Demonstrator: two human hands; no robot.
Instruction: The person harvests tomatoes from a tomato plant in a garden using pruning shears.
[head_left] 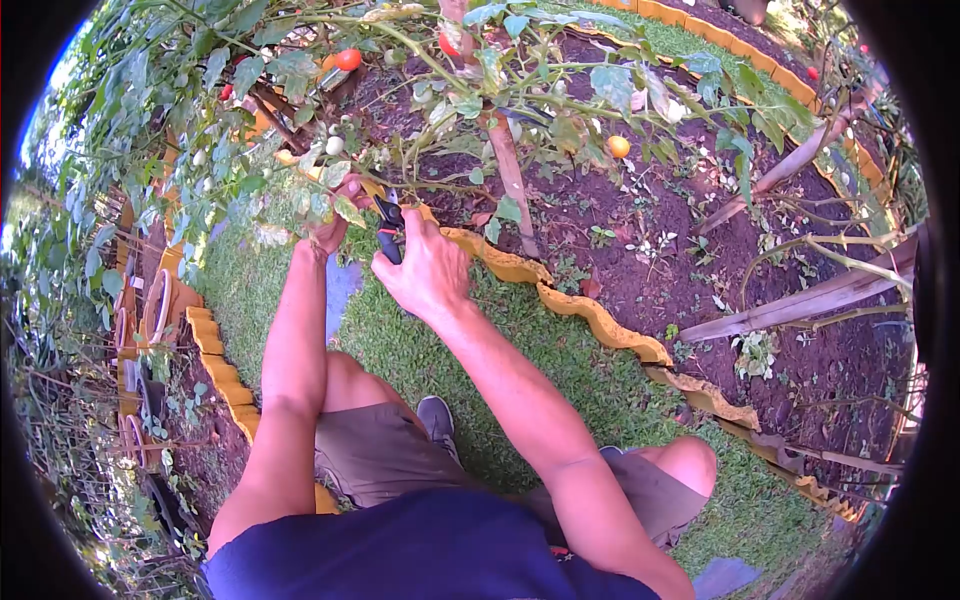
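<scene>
Black pruning shears (389, 222) with red on the handle are in my right hand (432, 268), fingers wrapped round the grips. The blades point up and left, close to my left hand (335, 218). My left hand is raised among the leaves of a tomato plant (345, 208), its fingers closed near a thin stem; leaves partly cover them, and what they pinch is too small to make out. A pale, unripe tomato (334, 145) hangs just above that hand. Higher up hangs a red tomato (348, 60), and an orange one (619, 147) is to the right.
Wavy yellow edging (600, 322) separates the grass (500, 370) from the soil bed (640, 240). An upright wooden stake (512, 185) stands beyond my hands. A slanted board (810, 295) lies at the right. Clay pots (160, 300) are at the left.
</scene>
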